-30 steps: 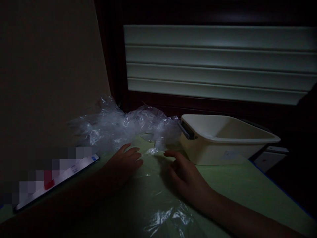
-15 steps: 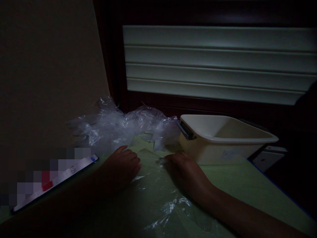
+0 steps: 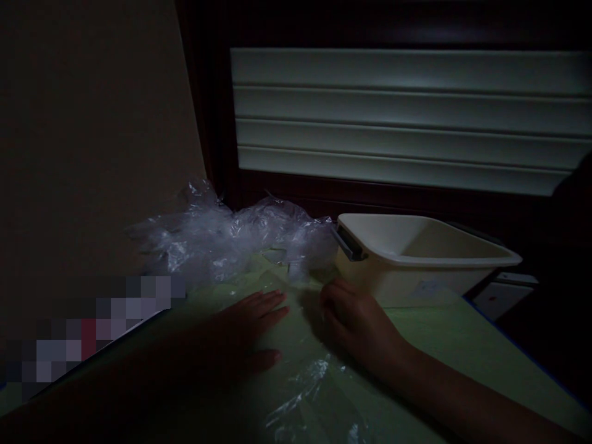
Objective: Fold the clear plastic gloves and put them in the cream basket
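Observation:
A clear plastic bag (image 3: 296, 404) lies flat on the green tabletop (image 3: 430, 345), glinting in the dim light. My left hand (image 3: 252, 324) rests palm down over it with fingers stretched out and thumb apart. To the right, my right hand (image 3: 356, 314) is closed, its fingertips curled inward in front of the cream plastic tub (image 3: 416, 287). Whatever those fingers pinch, if anything, is hidden. Beyond both hands spreads a heap of crumpled clear plastic bags (image 3: 231, 231).
The tub has a dark handle (image 3: 349, 243) on its left side. A pale boxy object (image 3: 504, 296) stands past the table's right edge. A slatted panel (image 3: 393, 117) rises behind, a wall (image 3: 92, 135) at left. A blurred-out flat item (image 3: 115, 336) lies left.
My left hand has slid right and its fingers have straightened and spread. My right hand has drawn slightly right, with its fingers curled in more, away from the plastic it was pinching.

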`<action>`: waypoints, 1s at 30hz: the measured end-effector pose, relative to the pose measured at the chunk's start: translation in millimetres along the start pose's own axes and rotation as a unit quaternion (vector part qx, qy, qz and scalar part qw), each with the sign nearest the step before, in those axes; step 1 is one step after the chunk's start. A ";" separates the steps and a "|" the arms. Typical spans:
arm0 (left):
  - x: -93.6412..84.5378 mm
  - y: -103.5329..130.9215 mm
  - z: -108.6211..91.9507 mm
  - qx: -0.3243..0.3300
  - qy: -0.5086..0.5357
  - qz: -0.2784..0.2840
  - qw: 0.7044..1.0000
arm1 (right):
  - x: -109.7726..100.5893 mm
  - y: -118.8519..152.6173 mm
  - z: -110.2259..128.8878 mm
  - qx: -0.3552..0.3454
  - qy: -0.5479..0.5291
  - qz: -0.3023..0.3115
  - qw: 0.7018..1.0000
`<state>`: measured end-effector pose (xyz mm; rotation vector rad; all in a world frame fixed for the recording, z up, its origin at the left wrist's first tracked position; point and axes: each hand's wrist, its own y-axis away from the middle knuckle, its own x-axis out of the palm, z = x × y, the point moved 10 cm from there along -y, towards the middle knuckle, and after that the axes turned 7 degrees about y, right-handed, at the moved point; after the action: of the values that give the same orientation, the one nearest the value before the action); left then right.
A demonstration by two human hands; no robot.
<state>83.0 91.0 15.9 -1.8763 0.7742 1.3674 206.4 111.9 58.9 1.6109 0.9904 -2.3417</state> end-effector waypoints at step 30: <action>5.2 -0.8 0.6 -0.014 0.049 0.050 0.997 | 28.5 19.7 14.8 0.018 0.204 0.237 0.950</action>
<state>84.7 91.6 11.0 -1.9605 0.9133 1.3616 191.6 95.1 28.6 2.1163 0.5242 -1.7571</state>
